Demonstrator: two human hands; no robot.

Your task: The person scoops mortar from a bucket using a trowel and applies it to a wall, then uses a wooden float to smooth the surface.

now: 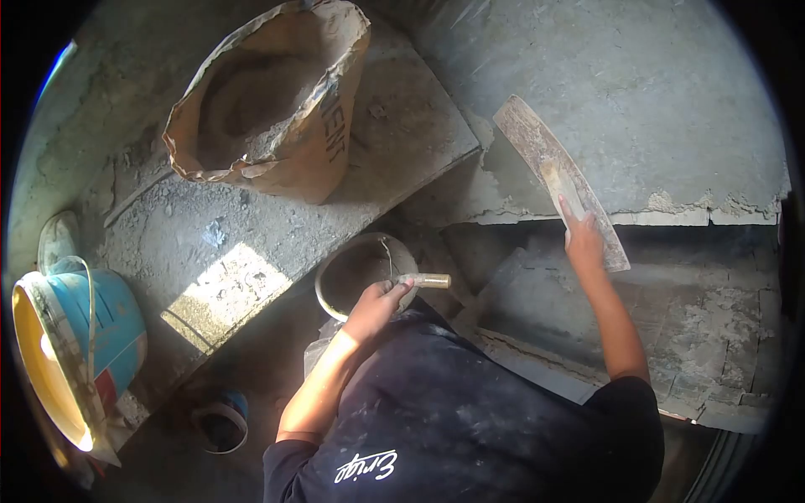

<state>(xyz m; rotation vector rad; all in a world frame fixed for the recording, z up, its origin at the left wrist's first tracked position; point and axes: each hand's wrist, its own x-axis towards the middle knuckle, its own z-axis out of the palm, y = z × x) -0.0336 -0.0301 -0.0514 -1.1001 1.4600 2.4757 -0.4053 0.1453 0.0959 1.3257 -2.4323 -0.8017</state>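
My right hand (584, 239) is closed around the pale handle of a long plastering trowel (541, 138). That trowel's flat, mortar-stained blade lies close to the grey plastered surface (662, 109); whether it touches cannot be told. A short round wooden handle with a thin bent metal shank, like a trowel's (432, 281), is gripped in my left hand (376, 310). Its blade cannot be made out. Just beyond that hand is a round bucket (319, 289) with a pale rim and a dark, shadowed inside.
An open paper cement sack (331, 142) stands on a dusty slab (419, 109). A blue bucket (113, 323) lies tilted at left, near a smaller container (243, 436) below the slab. Rough, mortar-crusted edges (671, 216) border a dark recess with a lower ledge (696, 327) at right.
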